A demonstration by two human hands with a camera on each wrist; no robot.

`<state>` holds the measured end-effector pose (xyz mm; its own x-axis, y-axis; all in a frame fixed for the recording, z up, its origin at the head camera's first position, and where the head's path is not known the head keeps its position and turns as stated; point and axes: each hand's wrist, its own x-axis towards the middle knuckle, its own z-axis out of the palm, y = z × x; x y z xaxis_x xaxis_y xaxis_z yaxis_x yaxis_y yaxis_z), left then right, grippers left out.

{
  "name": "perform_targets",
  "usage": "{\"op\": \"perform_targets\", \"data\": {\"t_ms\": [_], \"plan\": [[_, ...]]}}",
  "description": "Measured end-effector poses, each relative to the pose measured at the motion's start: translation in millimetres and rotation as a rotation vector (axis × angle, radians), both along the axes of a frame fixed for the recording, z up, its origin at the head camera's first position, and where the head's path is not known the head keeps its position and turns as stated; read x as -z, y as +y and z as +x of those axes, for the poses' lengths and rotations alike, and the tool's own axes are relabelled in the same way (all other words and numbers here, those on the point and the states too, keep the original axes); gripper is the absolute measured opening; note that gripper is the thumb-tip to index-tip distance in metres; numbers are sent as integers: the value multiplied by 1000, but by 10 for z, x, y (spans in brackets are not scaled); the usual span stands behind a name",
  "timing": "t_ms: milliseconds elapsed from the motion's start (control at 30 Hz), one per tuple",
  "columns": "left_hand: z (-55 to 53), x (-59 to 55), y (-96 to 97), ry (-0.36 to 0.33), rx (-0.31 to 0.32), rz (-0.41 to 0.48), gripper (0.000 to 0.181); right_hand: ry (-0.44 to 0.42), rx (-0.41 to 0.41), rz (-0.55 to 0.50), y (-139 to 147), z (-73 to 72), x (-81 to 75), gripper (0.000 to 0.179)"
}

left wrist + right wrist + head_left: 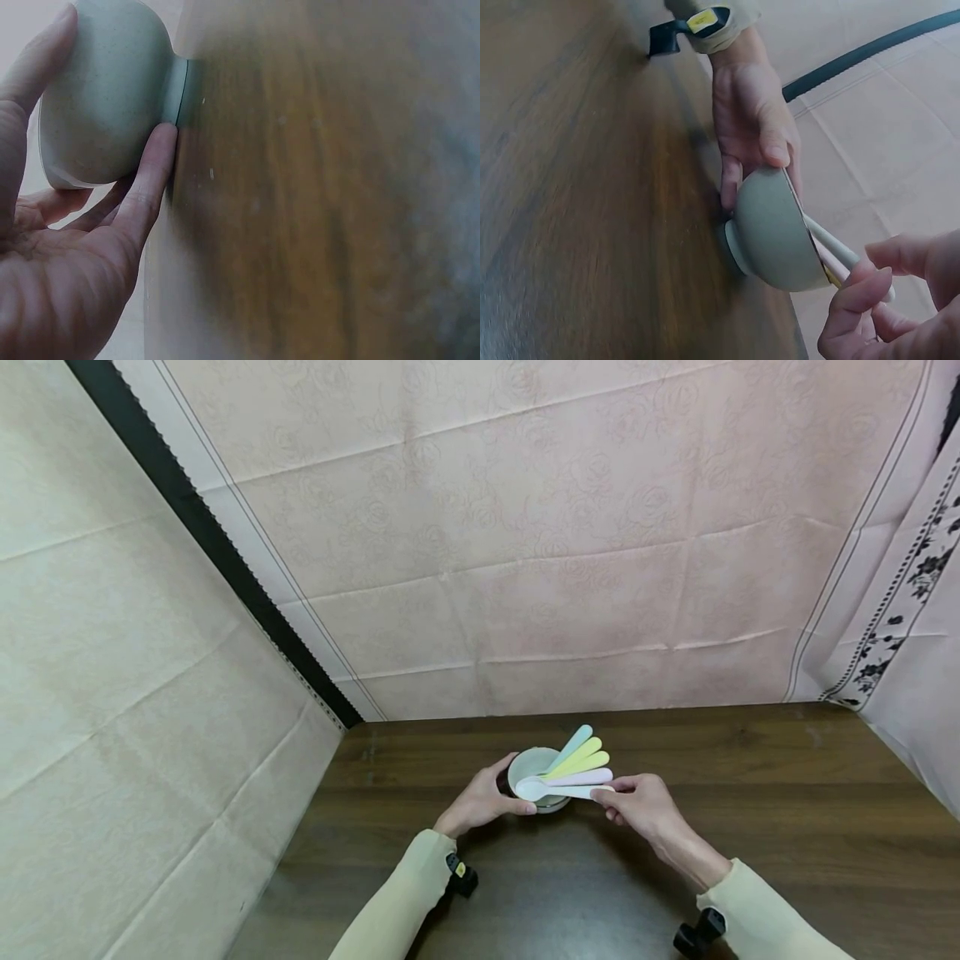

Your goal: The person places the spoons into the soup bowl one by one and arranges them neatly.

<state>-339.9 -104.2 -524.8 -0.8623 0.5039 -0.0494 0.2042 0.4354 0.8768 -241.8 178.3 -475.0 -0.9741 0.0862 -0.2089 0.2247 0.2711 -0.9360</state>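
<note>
A pale green bowl (525, 763) stands on the table, its foot touching the wood in the right wrist view. My left hand (483, 797) holds it from the left, thumb at the rim and fingers spread round the side and down to the foot. Several spoons lean in it with handles fanned to the right: a light blue spoon (576, 743), two yellow-green spoons (588, 762) and a lilac spoon (596, 776). Nearest me, a whitish spoon (534, 789) lies across the bowl's opening; my right hand (645, 810) pinches its handle end between thumb and fingers.
The brown wooden table (420, 760) extends around the bowl, with its far edge just behind it. Beyond hangs a pinkish patterned cloth (570, 543), and a pale cloth (135, 693) covers the left side. Each wrist wears a black camera mount (462, 878).
</note>
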Motion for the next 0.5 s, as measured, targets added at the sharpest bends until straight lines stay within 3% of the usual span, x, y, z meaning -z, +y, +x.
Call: {"op": "perform_targets", "data": {"t_ms": [233, 500], "plan": [[3, 6, -7, 9, 1, -17, 103, -57, 21, -102, 17, -27, 14, 31], [-19, 31, -13, 16, 10, -10, 99, -72, 28, -128, 39, -39, 22, 34]]}}
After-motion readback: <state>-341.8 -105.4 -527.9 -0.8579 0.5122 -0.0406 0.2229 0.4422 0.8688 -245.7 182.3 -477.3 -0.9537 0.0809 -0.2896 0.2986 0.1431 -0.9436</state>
